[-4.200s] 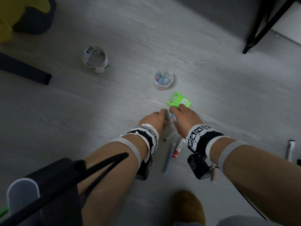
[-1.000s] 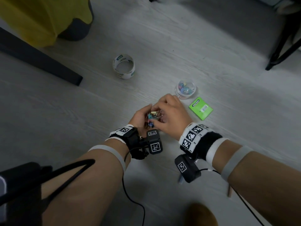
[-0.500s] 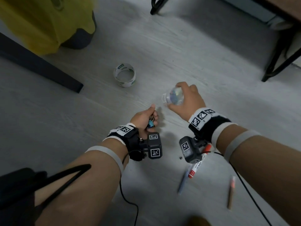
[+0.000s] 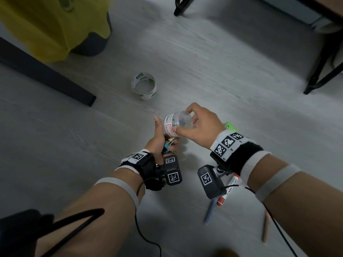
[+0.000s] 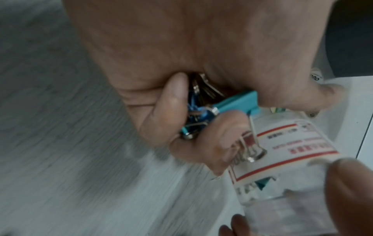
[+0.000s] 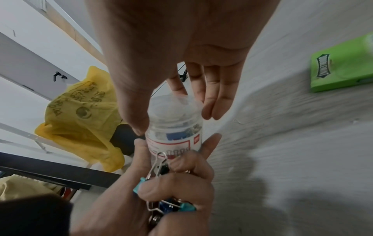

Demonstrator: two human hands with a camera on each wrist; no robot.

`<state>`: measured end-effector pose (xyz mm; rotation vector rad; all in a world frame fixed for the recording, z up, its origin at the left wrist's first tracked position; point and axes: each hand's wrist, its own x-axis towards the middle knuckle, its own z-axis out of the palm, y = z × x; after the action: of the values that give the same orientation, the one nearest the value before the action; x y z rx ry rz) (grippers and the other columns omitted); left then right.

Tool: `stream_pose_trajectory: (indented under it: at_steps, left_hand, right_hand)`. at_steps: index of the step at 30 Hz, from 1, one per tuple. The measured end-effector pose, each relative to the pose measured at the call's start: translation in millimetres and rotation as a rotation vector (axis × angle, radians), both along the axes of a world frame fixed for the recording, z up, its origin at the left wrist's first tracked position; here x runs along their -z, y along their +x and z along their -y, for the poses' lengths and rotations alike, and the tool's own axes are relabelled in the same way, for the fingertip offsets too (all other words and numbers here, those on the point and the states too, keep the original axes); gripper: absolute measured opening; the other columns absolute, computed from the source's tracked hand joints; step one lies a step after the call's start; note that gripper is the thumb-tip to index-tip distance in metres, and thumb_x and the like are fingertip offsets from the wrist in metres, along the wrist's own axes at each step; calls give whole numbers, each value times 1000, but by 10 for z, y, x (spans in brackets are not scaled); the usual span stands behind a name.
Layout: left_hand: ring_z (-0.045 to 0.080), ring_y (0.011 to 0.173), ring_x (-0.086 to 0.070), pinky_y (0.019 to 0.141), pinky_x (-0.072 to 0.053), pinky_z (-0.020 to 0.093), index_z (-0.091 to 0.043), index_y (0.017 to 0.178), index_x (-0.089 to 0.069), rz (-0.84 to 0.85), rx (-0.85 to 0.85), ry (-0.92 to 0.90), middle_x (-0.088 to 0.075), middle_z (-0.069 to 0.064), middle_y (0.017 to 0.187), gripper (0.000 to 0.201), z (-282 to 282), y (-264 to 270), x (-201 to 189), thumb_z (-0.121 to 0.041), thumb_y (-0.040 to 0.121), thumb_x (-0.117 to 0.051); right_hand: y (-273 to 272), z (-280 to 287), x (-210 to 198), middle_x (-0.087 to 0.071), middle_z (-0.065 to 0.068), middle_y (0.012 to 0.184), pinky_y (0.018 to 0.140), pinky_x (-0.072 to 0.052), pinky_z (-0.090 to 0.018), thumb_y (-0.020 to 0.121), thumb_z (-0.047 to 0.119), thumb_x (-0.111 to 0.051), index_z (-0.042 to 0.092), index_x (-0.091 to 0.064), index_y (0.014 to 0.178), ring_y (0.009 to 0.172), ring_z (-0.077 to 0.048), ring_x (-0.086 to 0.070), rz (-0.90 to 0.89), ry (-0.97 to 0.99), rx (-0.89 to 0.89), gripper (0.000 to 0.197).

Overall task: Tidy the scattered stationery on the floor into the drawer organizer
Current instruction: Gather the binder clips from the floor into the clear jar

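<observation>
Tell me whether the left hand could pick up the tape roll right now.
Probably not as things stand. The left hand is full: its grip is curled round a bunch of binder clips. The tape roll lies unobstructed on the floor ahead; the clips would have to go first.

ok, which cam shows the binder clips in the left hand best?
Left wrist. The binder clips fill mid-frame there: teal body and wire handles clear between the curled fingers of the left hand. Right wrist shows them lower down, mostly covered by fingers, below the jar. Head shows only a small dark cluster.
</observation>
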<state>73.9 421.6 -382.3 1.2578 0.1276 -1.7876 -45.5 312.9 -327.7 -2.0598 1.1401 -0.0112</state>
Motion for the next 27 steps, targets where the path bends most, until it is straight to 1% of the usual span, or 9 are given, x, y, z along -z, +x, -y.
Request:
stream_pose_trajectory:
  at_steps: [2,4,6,10,14,17,21,25,27]
  left_hand:
    - [7,33,-32,40,-20,18,-16,62,-57,14,15,9,-46,-4,47,88,-24,5,-1,-94,70,-16]
    - [8,35,-33,37,-20,15,-15,66,-58,31,-2,21,-47,-2,52,83,-34,17,-13,-91,74,-27]
    - [10,37,-35,37,-20,15,-14,68,-59,71,0,49,-49,1,54,79,-43,30,-17,-88,76,-32]
    - [12,37,-35,38,-20,16,-13,63,-59,179,67,58,-51,1,52,83,-44,58,-59,-89,76,-27]
    - [11,36,-33,37,-18,16,-15,56,-55,171,84,44,-48,-1,49,79,-33,85,-72,-83,82,-25]
    - [10,35,-32,38,-16,18,-16,56,-55,143,77,44,-47,-1,49,77,-33,82,-45,-80,84,-24]
    - [9,35,-32,40,-14,19,-18,64,-56,105,82,36,-47,-2,52,74,-11,24,55,-83,80,-27]
    - [10,36,-30,44,-9,24,-15,69,-60,87,134,19,-45,0,54,78,-9,-3,165,-85,78,-26]
    - [9,35,-30,43,-10,22,-14,73,-60,65,149,25,-45,1,55,78,3,-13,170,-85,78,-27]
  right_hand:
    - [16,-1,9,-61,0,91,69,-51,-30,64,60,-76,26,-53,106,80,-17,-61,-5,-12,-13,58]
    - [20,-1,13,-61,0,90,69,-51,-30,64,59,-77,25,-52,105,79,-18,-61,-12,-11,-42,59]
    - [19,-15,15,-60,0,89,69,-51,-31,63,56,-78,23,-52,103,79,-18,-61,-17,-10,-65,58]
    - [45,-38,14,-59,2,87,68,-52,-34,62,56,-78,24,-51,100,75,-17,-60,-3,-30,-99,57]
    - [51,-39,5,-57,4,87,68,-53,-36,61,57,-78,24,-52,100,74,-16,-58,39,-48,-111,57]
    - [37,-35,0,-56,5,88,68,-52,-36,62,57,-78,24,-53,103,73,-14,-56,59,-44,-133,58]
    - [-42,-3,14,-57,5,95,70,-52,-34,64,57,-78,24,-54,109,75,-13,-56,57,-61,-161,60]
    - [-163,51,14,-53,4,106,81,-50,-31,68,48,-80,25,-52,125,93,-10,-55,91,-60,-328,68]
    - [-224,59,38,-52,4,110,84,-50,-28,69,44,-81,25,-50,129,94,-7,-53,113,-46,-328,70]
